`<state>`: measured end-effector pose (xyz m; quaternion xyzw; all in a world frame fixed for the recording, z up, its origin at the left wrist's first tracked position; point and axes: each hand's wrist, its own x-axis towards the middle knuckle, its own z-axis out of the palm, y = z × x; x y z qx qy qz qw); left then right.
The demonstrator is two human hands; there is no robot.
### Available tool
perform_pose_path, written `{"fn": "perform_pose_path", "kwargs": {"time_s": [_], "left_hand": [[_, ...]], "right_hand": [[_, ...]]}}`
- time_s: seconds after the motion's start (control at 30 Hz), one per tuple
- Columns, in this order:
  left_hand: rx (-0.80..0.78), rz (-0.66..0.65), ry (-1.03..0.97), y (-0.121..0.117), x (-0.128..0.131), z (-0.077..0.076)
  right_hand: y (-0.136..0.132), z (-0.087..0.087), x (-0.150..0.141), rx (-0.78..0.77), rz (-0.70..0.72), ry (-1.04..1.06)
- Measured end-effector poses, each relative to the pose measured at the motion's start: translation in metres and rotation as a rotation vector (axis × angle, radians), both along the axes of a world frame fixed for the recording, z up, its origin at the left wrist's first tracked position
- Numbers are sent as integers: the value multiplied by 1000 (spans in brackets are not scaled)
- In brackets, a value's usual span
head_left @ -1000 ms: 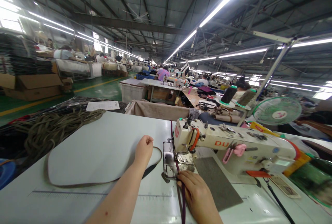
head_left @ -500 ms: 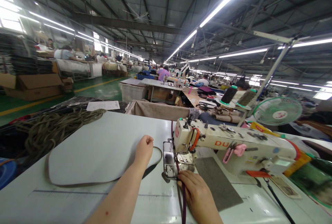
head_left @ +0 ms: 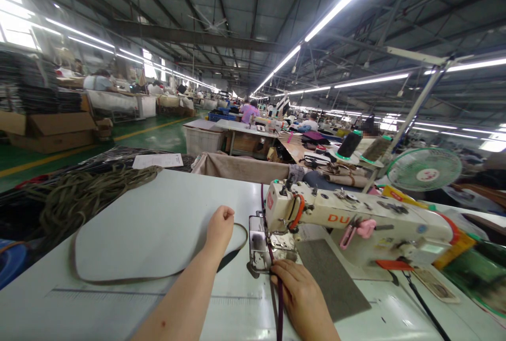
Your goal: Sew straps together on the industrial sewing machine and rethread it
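Observation:
My left hand (head_left: 220, 226) is closed in a fist above the white table, left of the sewing machine (head_left: 356, 220). A thin olive strap (head_left: 245, 231) loops out from that fist, passes under my forearm and curves left across the tabletop; its end is hidden by my fingers. My right hand (head_left: 297, 291) rests just in front of the metal needle plate (head_left: 259, 243), fingers closed over a narrow purple strip (head_left: 280, 312). This strip runs under the machine's head and out behind it. The needle itself is too small to make out.
A tangle of olive straps (head_left: 90, 196) lies at the table's left edge, near a paper sheet (head_left: 158, 161). Right of my hand is a grey board (head_left: 332, 275). Thread cones (head_left: 348, 145) and a green fan (head_left: 425, 168) stand behind the machine. Other people sit farther off.
Hardly anything differs: both hands keep their places, and the view has shifted very slightly.

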<state>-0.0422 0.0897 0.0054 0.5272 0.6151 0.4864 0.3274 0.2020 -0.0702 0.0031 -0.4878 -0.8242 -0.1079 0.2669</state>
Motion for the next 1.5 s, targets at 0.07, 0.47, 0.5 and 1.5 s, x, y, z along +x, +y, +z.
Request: {"fn": "perform_pose_path", "kwargs": {"time_s": [0.07,0.47,0.5,1.5], "left_hand": [[0,1,1,-1,0,1],[-6,7,7,-4,1,2],[-6,8,8,-4,1,3],[-1,0,11,-5,1,3]], "right_hand": [[0,1,-1,3,-1,1],[-2,4,-2,-3,1,-9],[-2,4,-2,-3,3,-9],[-1,8,-5,-9,-3,-5]]}}
